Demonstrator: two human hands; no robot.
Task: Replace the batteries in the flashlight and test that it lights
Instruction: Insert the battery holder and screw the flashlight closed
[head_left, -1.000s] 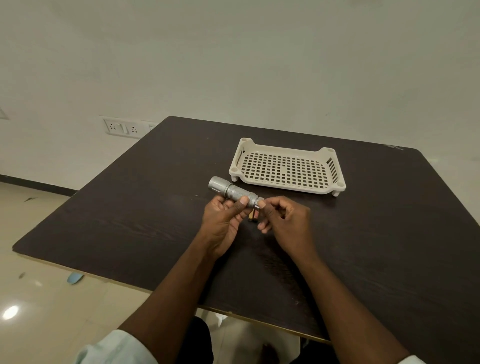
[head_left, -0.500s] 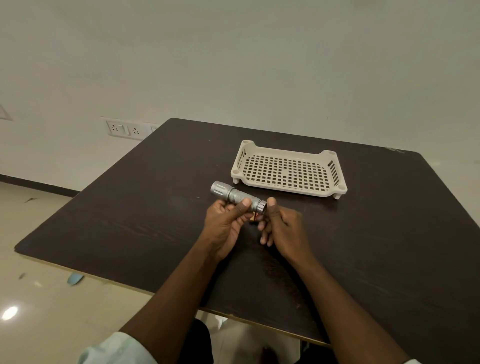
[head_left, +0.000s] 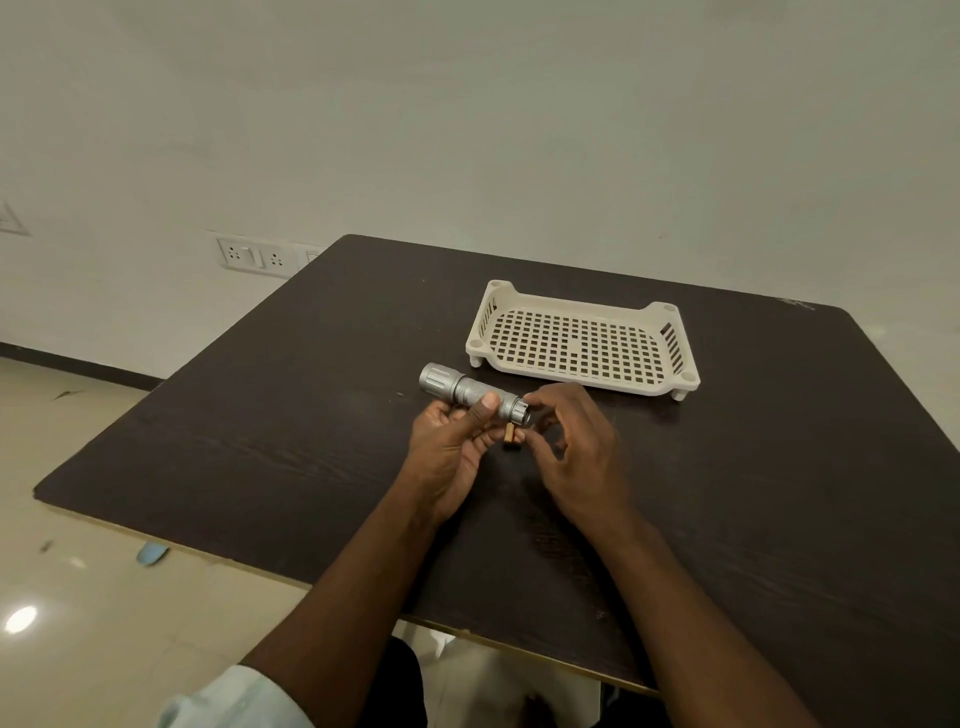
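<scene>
Left fingers: your left hand (head_left: 451, 448) curled round the silver flashlight (head_left: 474, 393), thumb across its barrel, holding it above the counter (head_left: 270, 431).
Right fingers: your right hand (head_left: 582, 457) had bent fingers at the flashlight's tail end; whether they pinched the end cap, I could not tell.
Flashlight: it lay tilted, head toward the far left, tail toward your right hand.
Battery: a small brownish piece (head_left: 511, 434), probably a battery, sat just below the tail, between your hands.
Tray: a cream perforated tray (head_left: 488, 322) stood beyond the hands.
</scene>
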